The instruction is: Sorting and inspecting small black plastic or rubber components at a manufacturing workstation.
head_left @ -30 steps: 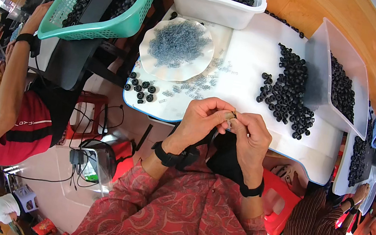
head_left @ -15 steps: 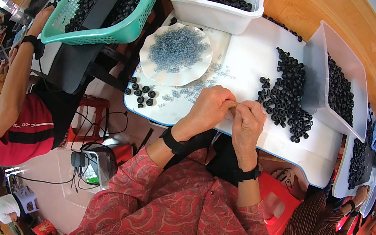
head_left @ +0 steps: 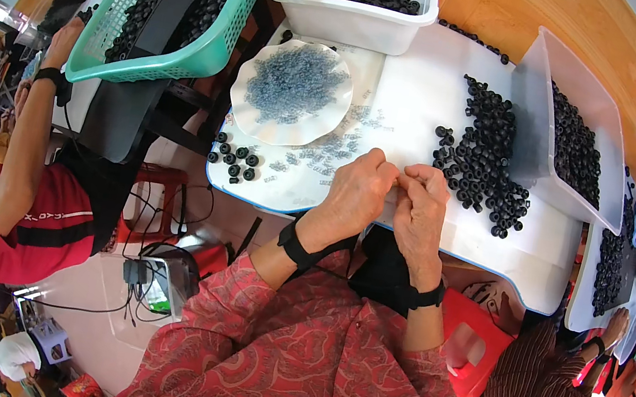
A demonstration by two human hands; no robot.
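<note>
Ideally, steady L hand [head_left: 354, 194] by R hand [head_left: 421, 216], fingertips close, at table [head_left: 420, 89] edge; if pinching anything, can't tell (hidden). Nearby: blk. parts [head_left: 483, 155] on table, R; clear pcs. [head_left: 295, 85] on/around plate [head_left: 249, 123], L.

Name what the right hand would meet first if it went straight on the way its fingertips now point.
Most likely the left hand: the right hand points inward toward it, the two touching or nearly so. Depth is unclear, and anything small between them would be hidden.
</note>
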